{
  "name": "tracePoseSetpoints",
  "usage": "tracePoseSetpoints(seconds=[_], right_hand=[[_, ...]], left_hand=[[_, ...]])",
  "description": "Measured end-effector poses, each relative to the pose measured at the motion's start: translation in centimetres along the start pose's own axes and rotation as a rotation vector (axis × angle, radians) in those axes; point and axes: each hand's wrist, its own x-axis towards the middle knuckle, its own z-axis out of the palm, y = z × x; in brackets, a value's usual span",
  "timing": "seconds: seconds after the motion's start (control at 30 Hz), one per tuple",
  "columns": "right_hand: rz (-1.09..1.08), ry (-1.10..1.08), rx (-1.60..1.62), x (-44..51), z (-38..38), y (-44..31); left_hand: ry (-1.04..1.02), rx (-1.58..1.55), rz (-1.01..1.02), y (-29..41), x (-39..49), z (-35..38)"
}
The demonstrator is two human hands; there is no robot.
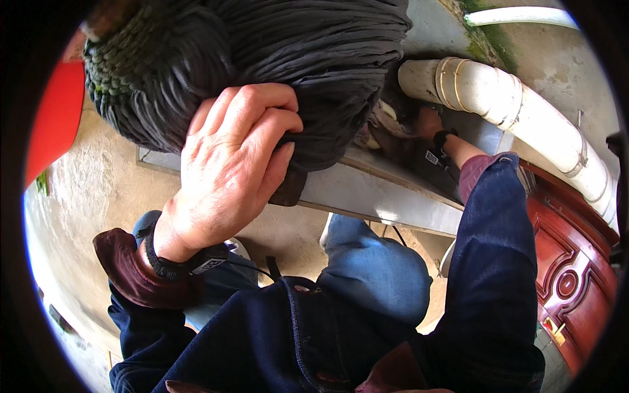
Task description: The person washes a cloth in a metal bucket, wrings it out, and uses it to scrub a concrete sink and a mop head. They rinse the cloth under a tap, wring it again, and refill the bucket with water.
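My left hand (231, 162) lies on a large bundle of dark grey cloth strips, apparently a mop head (314, 54). Its fingers are curled into the strips, and the thumb presses against their near side. A rough knitted or braided band (120, 64) gathers the strips at the upper left. My right hand (429, 123) reaches down into a shaded grey sink or trough (383, 196), under a bend of white pipe. Beside its fingers are some greyish-pink and pale items (385, 120), too dim to name. The right fingertips are hidden in shadow.
A thick white plastic pipe (530, 105) curves down the right side. A carved reddish-brown wooden door or panel (565, 280) stands below it. Something bright red (59, 118) is at the left edge. A thinner white pipe (521, 17) crosses the top right near green moss.
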Motion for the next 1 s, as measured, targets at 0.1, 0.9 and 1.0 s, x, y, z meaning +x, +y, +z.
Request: tracePoseSetpoints(seconds=[0.1,0.9,1.0], right_hand=[[0.016,0.108,-0.002,0.1,0.6,-0.4],[0.005,0.796,1.710,-1.5,-20.1,-11.6],[-0.146,0.629,1.821,-0.4,-20.9,-10.1]], left_hand=[[0.040,0.034,0.023,0.1,0.3,0.3],[0.037,0.026,0.040,0.3,-0.1,-0.7],[0.018,0.013,0.040,0.2,-0.2,-0.9]])
